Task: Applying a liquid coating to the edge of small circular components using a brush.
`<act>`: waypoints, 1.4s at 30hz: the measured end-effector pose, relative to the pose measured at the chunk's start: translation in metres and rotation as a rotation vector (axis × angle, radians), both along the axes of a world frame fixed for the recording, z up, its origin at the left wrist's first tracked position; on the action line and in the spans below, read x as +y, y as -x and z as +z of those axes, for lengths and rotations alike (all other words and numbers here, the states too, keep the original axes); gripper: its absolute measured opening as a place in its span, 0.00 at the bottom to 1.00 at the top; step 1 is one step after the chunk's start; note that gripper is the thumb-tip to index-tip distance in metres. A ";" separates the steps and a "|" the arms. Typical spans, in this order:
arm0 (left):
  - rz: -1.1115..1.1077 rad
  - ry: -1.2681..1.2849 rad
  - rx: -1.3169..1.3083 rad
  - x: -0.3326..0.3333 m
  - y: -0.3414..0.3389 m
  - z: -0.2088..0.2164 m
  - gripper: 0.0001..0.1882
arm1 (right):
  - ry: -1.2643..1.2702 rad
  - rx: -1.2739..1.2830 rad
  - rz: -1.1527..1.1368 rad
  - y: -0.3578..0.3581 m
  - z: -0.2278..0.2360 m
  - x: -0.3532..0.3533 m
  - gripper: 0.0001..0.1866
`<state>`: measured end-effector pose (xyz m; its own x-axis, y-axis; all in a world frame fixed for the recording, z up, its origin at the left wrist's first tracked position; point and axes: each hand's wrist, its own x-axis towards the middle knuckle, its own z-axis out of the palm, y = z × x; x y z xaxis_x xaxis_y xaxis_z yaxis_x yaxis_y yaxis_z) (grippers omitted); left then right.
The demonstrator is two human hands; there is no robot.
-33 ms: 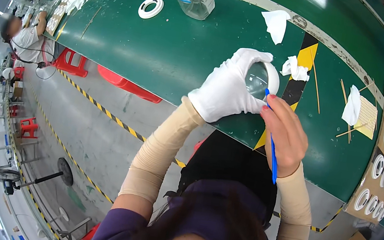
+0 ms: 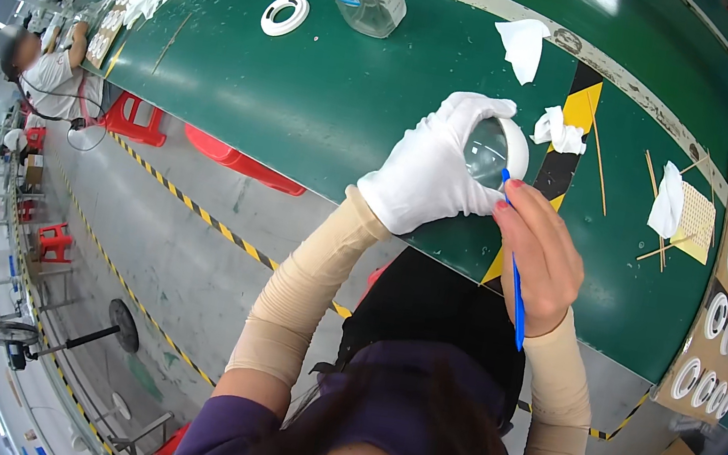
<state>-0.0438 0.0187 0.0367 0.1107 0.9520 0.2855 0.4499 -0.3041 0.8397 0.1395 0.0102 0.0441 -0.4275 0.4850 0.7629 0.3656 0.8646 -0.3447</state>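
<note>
In a white glove, my left hand (image 2: 440,165) is wrapped round a clear dome with a white ring rim (image 2: 515,149), held above the green table. My bare right hand (image 2: 542,256) grips a slim blue pen-like stick (image 2: 517,299) between thumb and fingers. Its upper tip meets the lower right of the white rim; whether it presses on it I cannot tell. Right of the dome lies a crumpled white tissue (image 2: 560,131).
A glass pump bottle (image 2: 368,1) and a loose white ring (image 2: 284,15) stand at the back. Thin wooden sticks and a yellow pad (image 2: 694,223) lie right, near a cardboard tray (image 2: 674,383) of domes and rings. Far left, another person (image 2: 50,73) sits at the table.
</note>
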 end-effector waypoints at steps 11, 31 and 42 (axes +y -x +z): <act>0.035 -0.089 -0.013 0.005 -0.003 -0.007 0.38 | -0.004 0.041 -0.072 0.015 0.005 0.011 0.12; 0.231 -0.194 0.060 -0.004 -0.019 -0.017 0.41 | 0.427 0.284 -0.139 0.025 0.007 -0.001 0.09; 0.428 -0.205 0.093 -0.006 -0.036 -0.019 0.44 | 1.211 0.405 0.050 -0.005 0.037 -0.006 0.19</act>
